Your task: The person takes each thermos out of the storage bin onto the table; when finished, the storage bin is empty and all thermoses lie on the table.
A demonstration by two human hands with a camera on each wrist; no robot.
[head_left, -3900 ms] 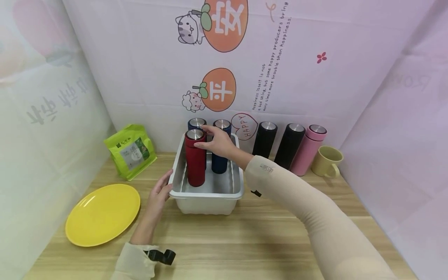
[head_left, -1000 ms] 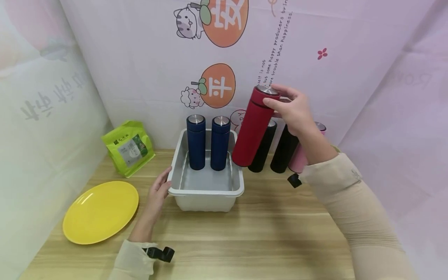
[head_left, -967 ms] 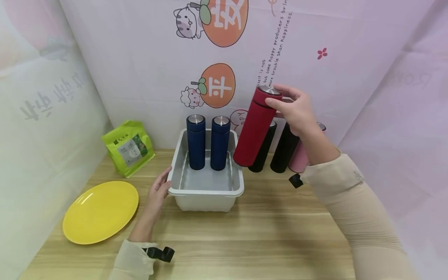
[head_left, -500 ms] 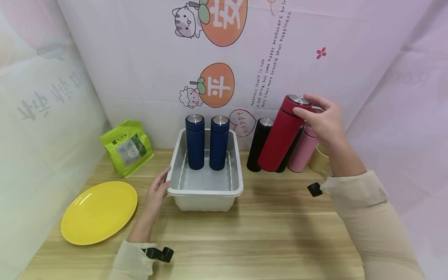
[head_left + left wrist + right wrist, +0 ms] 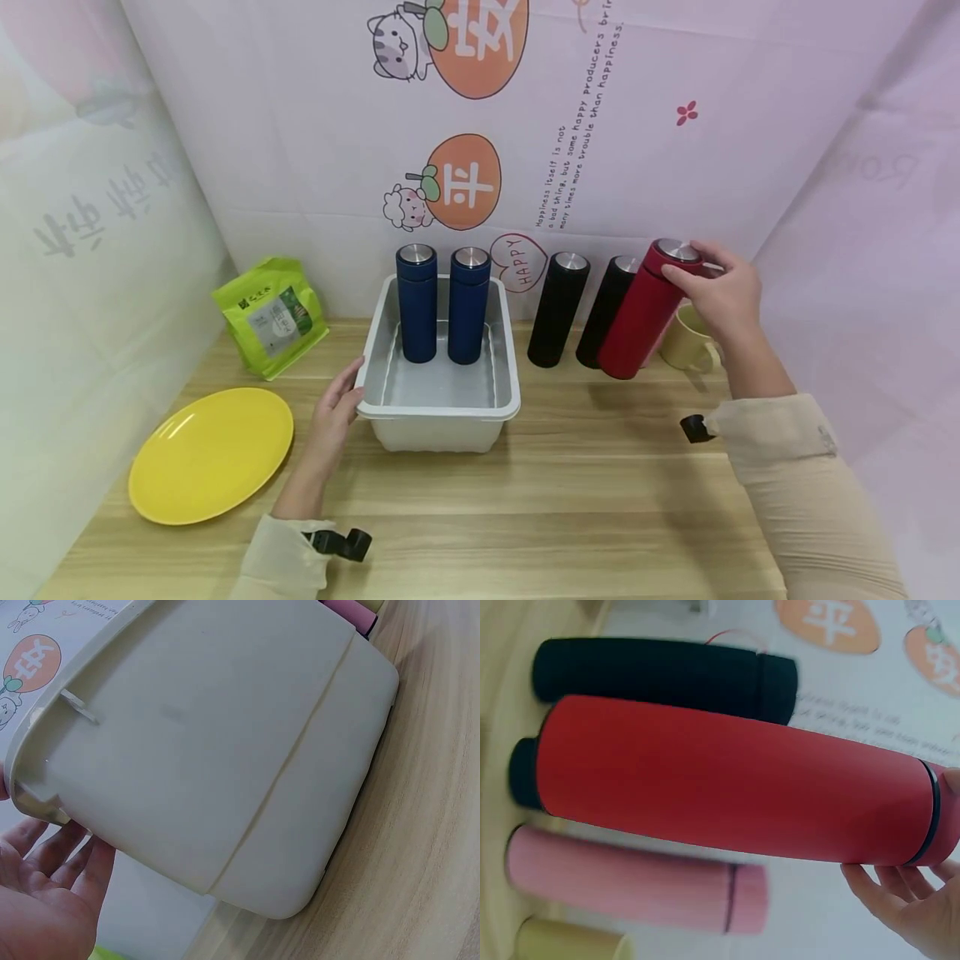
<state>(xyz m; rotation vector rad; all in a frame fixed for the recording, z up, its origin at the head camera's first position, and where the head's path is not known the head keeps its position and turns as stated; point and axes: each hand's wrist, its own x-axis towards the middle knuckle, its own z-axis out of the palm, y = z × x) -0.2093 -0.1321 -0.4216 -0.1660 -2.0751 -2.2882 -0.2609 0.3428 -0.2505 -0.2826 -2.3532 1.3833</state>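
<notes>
My right hand grips a red thermos around its top, below the silver lid. The thermos leans, its base low over the tabletop at the right; whether it touches is unclear. It covers part of a black thermos and hides the pink thermos in the head view. Another black thermos stands further left. My left hand holds the left rim of a grey plastic bin, with fingers under the rim in the left wrist view. Two blue thermoses stand upright inside the bin.
A yellow mug stands at the far right, behind my right hand. On the left are a green pouch and a yellow plate. Printed cloth walls enclose the wooden table at the back and sides.
My right hand lifted the red thermos out of the bin, carried it right past the black thermoses and lowered it near the pink one. My left hand stayed on the bin rim.
</notes>
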